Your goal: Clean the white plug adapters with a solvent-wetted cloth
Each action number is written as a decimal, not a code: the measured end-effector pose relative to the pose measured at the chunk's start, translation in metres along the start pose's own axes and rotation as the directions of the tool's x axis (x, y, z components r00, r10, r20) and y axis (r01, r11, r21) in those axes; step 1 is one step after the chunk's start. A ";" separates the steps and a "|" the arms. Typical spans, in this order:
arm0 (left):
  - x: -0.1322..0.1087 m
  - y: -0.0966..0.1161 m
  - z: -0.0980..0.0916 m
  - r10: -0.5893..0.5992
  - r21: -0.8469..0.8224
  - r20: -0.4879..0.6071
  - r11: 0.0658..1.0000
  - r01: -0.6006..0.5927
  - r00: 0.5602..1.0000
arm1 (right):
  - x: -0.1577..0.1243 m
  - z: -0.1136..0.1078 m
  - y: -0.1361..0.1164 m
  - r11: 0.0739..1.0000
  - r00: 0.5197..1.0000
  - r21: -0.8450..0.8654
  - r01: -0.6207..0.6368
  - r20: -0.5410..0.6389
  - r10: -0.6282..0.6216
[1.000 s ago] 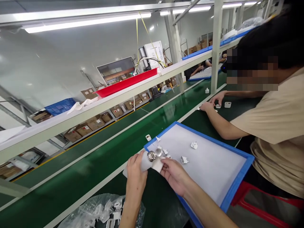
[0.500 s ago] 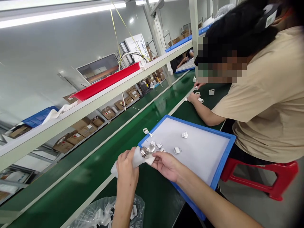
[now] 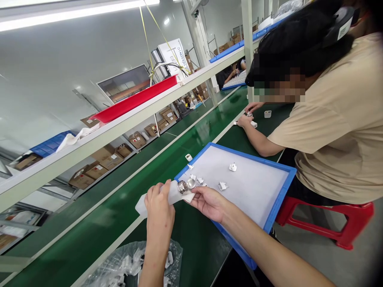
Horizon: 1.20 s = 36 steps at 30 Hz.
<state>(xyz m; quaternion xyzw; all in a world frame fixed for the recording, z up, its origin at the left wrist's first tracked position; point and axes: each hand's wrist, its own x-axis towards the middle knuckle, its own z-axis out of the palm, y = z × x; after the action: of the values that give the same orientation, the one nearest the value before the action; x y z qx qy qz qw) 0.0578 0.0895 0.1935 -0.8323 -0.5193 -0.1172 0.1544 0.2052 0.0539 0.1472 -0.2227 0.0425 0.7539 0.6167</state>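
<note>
Left hand (image 3: pixel 159 211) wraps a white cloth (image 3: pixel 170 195) around a shiny metal part (image 3: pixel 182 186), and right hand (image 3: pixel 209 203) pinches the cloth's other end. All this sits just at the blue tray (image 3: pixel 278 211) corner, white plug adapters (image 3: pixel 223 185) lying inside.

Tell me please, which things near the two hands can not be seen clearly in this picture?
- Head view: the white tube-like piece with a metal end; the left hand covers its middle, so its shape is unclear.
- What the right hand pinches: hidden by its fingers.
- Small white plug parts on the blue tray: too small for detail.
- Plastic bag: cut off by the bottom edge.
</note>
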 end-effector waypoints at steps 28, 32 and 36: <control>-0.003 -0.005 0.006 0.034 0.046 -0.021 0.998 -0.033 0.999 | 0.004 -0.008 0.003 1.000 0.998 -0.002 0.012 0.060 -0.012; -0.003 -0.002 0.005 -0.005 0.020 -0.020 1.000 0.005 1.000 | 0.004 -0.009 0.002 1.000 0.997 -0.004 0.021 0.070 -0.020; 0.000 0.002 -0.001 -0.048 -0.017 0.027 0.999 0.049 0.998 | 0.002 -0.006 -0.001 1.000 0.997 -0.006 0.025 0.075 -0.024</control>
<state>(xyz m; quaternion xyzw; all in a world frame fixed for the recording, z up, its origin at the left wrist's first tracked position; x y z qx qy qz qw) 0.0594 0.0877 0.1945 -0.8223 -0.5403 -0.1147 0.1372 0.2074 0.0540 0.1415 -0.1970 0.0139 0.7542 0.6263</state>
